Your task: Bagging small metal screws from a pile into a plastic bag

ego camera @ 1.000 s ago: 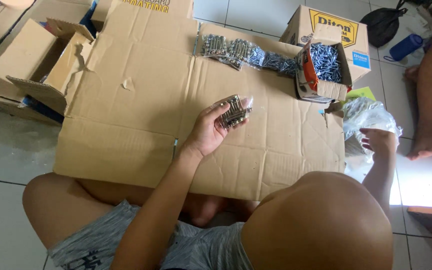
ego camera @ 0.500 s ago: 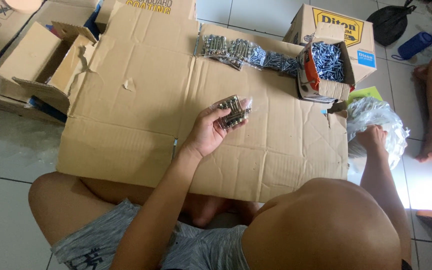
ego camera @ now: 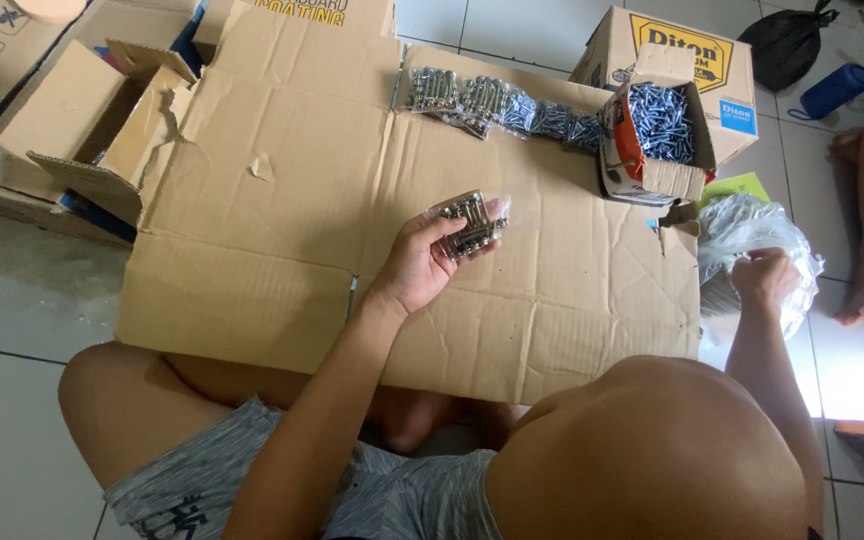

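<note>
Left hand (ego camera: 422,262) raised over the flattened cardboard sheet (ego camera: 282,250), fingers wrapped round a small clear packet of bolts (ego camera: 472,222). Right hand (ego camera: 764,280) off the sheet's right edge, clenched on a crumpled clear plastic bag (ego camera: 752,235). More filled packets (ego camera: 497,100) lie beside an open box of screws (ego camera: 657,130).

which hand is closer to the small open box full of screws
Right. The right hand grips the clear plastic bag just below and beside the open screw box. The left hand, holding a small packet of bolts, is farther off across the cardboard sheet.
</note>
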